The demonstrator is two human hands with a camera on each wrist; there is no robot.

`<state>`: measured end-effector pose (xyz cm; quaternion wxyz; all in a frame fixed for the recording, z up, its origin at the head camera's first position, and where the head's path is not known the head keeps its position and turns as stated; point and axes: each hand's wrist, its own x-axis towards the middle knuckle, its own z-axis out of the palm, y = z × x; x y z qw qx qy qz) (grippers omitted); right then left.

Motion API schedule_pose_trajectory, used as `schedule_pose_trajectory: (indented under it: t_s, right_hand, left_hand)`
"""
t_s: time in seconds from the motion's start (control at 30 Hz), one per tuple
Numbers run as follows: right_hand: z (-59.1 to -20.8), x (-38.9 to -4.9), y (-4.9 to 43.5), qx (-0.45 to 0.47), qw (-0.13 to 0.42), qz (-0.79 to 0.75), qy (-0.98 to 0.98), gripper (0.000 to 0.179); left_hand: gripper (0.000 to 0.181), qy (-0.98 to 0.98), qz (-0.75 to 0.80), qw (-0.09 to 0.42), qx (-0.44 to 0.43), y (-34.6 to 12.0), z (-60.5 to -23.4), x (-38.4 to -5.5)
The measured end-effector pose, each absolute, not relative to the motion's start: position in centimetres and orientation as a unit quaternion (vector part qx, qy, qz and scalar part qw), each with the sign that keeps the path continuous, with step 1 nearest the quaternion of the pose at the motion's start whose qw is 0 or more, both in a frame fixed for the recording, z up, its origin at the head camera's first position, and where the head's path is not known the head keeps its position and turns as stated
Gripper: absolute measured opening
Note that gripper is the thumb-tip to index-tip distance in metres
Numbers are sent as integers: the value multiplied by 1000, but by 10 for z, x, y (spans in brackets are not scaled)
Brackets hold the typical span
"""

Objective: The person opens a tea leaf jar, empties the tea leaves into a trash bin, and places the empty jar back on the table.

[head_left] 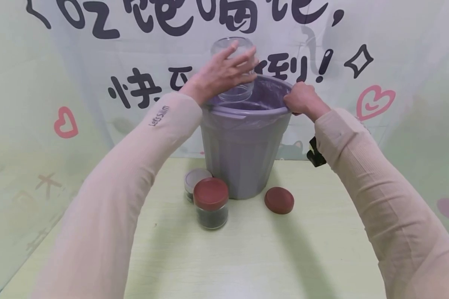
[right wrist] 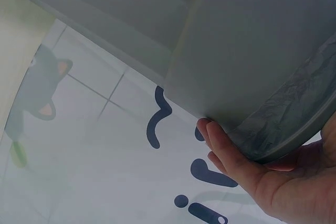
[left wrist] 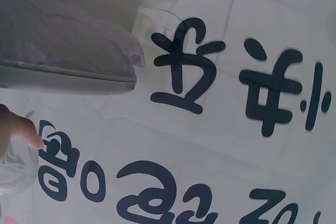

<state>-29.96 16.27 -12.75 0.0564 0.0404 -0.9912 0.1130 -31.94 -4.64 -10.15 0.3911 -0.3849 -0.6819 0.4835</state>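
My left hand [head_left: 228, 68] grips a clear jar [head_left: 236, 94] over the mouth of a purple-grey trash can [head_left: 243, 149]. Its fingers wrap the jar's side; which end is the open one is hard to make out. In the left wrist view, part of the jar [left wrist: 18, 174] and a fingertip show at the left edge. At the can's right side, my right hand [head_left: 303, 99] holds the rim, with fingers against the outer wall in the right wrist view. A thin plastic liner [head_left: 271, 85] lines the can and folds over its rim.
A jar with a red lid [head_left: 211, 194] and dark contents stands before the can. Behind it is a jar with a pale lid [head_left: 197, 178]. A loose red lid [head_left: 279, 200] lies right of the can's base. A printed cloth [head_left: 142, 50] hangs behind.
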Motion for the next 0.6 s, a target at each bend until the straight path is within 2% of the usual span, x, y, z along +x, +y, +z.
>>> schedule_pose_trajectory:
  t_s: [0.13,0.23,0.33,0.6]
  right_hand:
    - [-129,-298,164,37,63,124,-990,24]
    - [-130,-297,165,37,73,142,-987,25]
    - [-131,-295,167,40,77,167,-982,28]
    - [-132,-291,169,32,75,233,-969,32]
  left_hand:
    - [71,-754,416,361,-358,-49,-99,-316]
    - [61,-803,331,360,-341,-52,-99,-314]
    - [60,-849,227,359,-316,-55,-99,-312]
    - [87,-933,-4,296,-206,-69,-96,-305]
